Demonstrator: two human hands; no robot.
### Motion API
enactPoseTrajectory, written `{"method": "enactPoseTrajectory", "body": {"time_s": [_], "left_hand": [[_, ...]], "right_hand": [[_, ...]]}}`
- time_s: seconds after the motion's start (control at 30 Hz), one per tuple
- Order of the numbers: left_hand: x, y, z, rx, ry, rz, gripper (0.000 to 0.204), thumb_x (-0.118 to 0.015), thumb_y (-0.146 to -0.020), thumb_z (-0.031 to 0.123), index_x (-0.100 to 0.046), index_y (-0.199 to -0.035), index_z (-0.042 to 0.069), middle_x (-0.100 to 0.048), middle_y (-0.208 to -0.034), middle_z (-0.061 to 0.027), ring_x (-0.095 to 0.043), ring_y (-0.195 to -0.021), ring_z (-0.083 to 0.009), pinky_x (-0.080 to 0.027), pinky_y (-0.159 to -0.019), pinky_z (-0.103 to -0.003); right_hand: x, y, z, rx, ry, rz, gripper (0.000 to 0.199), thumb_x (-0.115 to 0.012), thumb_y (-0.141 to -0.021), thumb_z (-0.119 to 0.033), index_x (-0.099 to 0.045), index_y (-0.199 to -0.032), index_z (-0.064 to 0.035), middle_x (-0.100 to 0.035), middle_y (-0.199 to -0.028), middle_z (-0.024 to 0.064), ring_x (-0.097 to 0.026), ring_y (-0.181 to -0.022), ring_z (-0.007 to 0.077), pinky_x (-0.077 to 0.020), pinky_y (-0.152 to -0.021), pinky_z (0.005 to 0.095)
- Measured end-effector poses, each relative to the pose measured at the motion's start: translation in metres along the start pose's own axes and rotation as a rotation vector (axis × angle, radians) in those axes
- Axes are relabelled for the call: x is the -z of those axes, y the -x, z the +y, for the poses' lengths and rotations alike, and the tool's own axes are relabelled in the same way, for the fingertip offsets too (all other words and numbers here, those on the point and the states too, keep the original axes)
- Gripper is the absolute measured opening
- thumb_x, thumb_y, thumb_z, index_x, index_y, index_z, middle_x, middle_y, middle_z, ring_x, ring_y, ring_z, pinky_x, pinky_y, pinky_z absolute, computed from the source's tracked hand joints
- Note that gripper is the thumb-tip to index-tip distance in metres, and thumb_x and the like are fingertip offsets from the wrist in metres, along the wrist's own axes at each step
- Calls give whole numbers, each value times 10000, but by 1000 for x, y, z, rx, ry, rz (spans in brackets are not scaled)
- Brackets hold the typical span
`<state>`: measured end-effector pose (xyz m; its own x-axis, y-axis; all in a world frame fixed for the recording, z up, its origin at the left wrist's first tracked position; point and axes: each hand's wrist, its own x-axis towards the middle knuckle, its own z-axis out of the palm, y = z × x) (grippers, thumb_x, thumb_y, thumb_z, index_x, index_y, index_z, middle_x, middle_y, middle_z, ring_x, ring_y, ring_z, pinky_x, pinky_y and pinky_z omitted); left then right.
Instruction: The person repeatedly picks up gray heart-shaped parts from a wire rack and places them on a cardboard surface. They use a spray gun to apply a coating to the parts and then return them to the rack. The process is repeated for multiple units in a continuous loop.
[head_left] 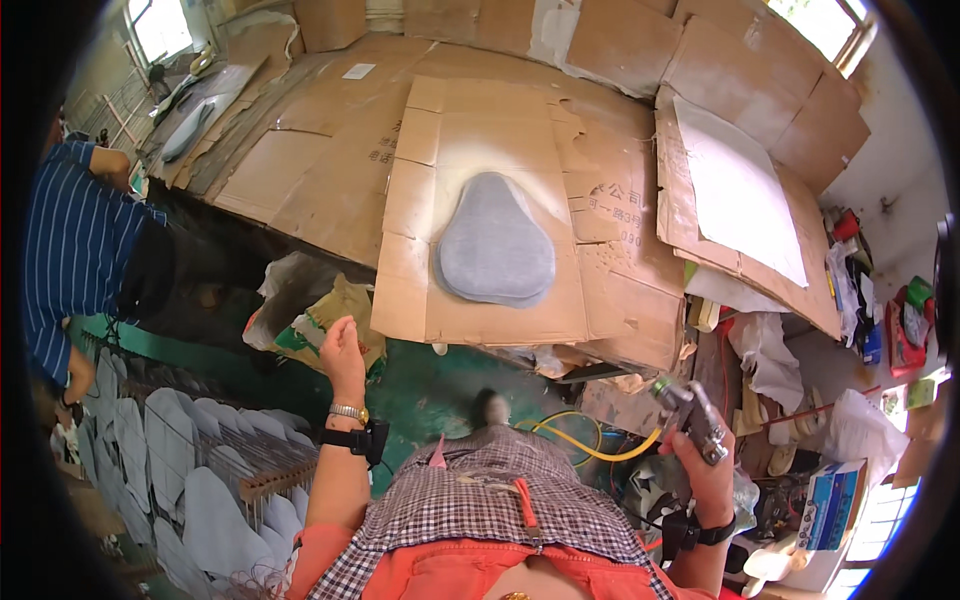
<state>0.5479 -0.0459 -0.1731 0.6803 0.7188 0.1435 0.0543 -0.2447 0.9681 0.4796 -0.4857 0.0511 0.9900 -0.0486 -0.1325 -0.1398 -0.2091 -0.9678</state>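
A grey, rounded-triangular padded piece (pixel 496 240) lies flat on a cardboard sheet (pixel 405 290) in the middle of the bench. My right hand (pixel 700 468) is wrapped round a metal spray gun (pixel 695 415), to the right of the sheet and nearer to me. From the gun a yellow hose (pixel 610 456) loops down to the left. My left hand (pixel 342 358) is raised beside the bench's front edge, near a crumpled yellow-green bag (pixel 350 305). Its fingers are loosely bent, with nothing visible in them. Neither hand touches the grey piece.
Several similar grey pieces (pixel 215 530) stand on a rack at the lower left. A person in a striped blue shirt (pixel 85 245) is at the far left. On the right lies a white sheet on cardboard (pixel 740 190), with plastic bags (pixel 865 430) and a blue box (pixel 833 508) below.
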Motion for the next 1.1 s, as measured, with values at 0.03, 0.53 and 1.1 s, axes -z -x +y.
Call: {"method": "enactPoseTrajectory", "body": {"time_s": [0.03, 0.53, 1.1], "left_hand": [[0, 1, -1, 14, 3, -1, 234, -541, -903, 159, -628, -1001, -36, -634, -830, -23, -532, -661, -60, -427, -570, -218], [-26, 1, -23, 102, -41, -59, 195, -571, -862, 115, -635, -979, -27, -657, -838, -67, -604, -745, -129, -478, -681, -271], [-173, -36, -64, 33, -380, -289, 198, -565, -795, 91, -652, -964, 34, -673, -831, -119, -638, -751, -257, -503, -700, -345]], "right_hand": [[0, 5, 1, -29, -31, -42, 453, -668, -800, -71, -497, -1202, 47, -600, -828, 48, -585, -714, 115, -482, -674, 243], [-18, -41, 5, 91, -27, 16, 421, -648, -823, -82, -497, -1201, 27, -600, -882, 32, -599, -749, 99, -503, -677, 239], [21, -60, 9, -61, -37, -228, 508, -682, -784, -73, -489, -1245, 23, -606, -889, 45, -584, -782, 109, -487, -720, 255]]}}
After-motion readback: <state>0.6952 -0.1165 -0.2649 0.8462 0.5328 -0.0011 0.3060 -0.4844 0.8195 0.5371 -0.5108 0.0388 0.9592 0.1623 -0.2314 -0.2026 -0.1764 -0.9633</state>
